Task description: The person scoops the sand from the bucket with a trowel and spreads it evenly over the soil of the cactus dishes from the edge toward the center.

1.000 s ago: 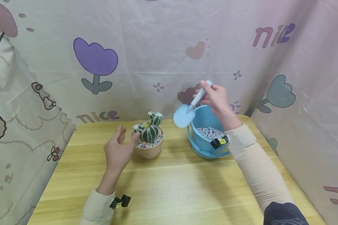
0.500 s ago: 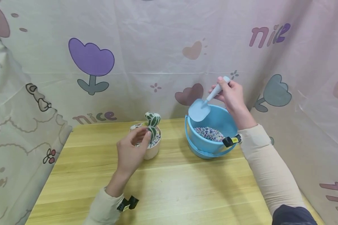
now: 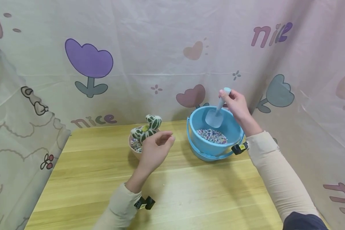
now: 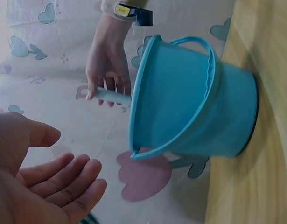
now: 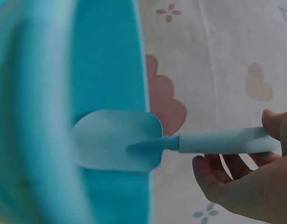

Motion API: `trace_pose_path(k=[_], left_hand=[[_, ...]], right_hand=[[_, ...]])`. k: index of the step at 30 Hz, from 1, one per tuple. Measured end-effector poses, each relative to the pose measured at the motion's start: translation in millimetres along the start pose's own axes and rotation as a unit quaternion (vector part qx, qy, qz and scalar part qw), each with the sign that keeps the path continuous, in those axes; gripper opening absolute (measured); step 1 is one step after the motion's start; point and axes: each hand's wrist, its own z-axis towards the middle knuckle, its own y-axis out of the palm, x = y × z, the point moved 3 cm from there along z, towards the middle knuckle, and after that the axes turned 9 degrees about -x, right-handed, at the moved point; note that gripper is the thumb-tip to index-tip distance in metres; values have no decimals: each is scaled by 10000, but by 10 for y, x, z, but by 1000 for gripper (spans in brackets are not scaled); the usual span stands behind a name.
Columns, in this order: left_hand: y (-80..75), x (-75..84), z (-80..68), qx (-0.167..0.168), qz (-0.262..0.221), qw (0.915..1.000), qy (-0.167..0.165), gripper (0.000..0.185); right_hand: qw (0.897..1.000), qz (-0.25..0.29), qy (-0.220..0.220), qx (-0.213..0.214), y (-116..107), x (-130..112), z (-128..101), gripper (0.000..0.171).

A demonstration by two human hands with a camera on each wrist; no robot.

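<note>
My right hand point(image 3: 238, 107) grips the handle of a light blue toy shovel point(image 3: 214, 118), whose blade dips inside the mouth of a blue bucket point(image 3: 205, 149). Small multicoloured beads point(image 3: 212, 136) cover the bucket's bottom. In the right wrist view the shovel blade point(image 5: 117, 140) lies against the bucket's inner wall. My left hand point(image 3: 155, 152) holds nothing, its fingers loosely bent, between the potted cactus and the bucket. Behind it a knitted-looking green and white cactus point(image 3: 149, 127) stands in a pale pot point(image 3: 132, 148) of similar beads, partly hidden by that hand.
A light wooden table point(image 3: 89, 179) bears the pot and bucket. The bucket's handle point(image 3: 210, 156) hangs down over its front. A printed cloth point(image 3: 143, 48) with flowers and lettering hangs close behind the table and along both sides.
My left hand has passed from the pot's left, across the cactus, to its right. My right hand has moved right, then lowered the shovel into the bucket. The view has shifted slightly.
</note>
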Motion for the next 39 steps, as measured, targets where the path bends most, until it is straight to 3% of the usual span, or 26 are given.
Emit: trace_pose_path(k=[3, 7, 13, 19, 29, 39], left_hand=[[96, 1, 62, -220, -226, 9995, -76, 23], [224, -39, 164, -608, -890, 9927, -533, 26], [393, -129, 289, -911, -2151, 9626, -1375, 36], [529, -210, 383, -988, -2779, 9364, -1903, 39], [703, -249, 523, -1049, -3419, 9047, -2316, 36], [820, -271, 603, -812, -3771, 8906, -2408, 32]], right_hand=[[9997, -193, 58, -126, 6, 99, 10, 52], [9987, -387, 134, -292, 34, 232, 24, 49], [9972, -459, 104, -584, 99, 354, 46, 51], [9966, -377, 131, -716, 153, 431, 80, 49], [9968, -261, 204, -723, 192, 549, 121, 46], [9969, -206, 123, -753, 251, 627, 177, 47]])
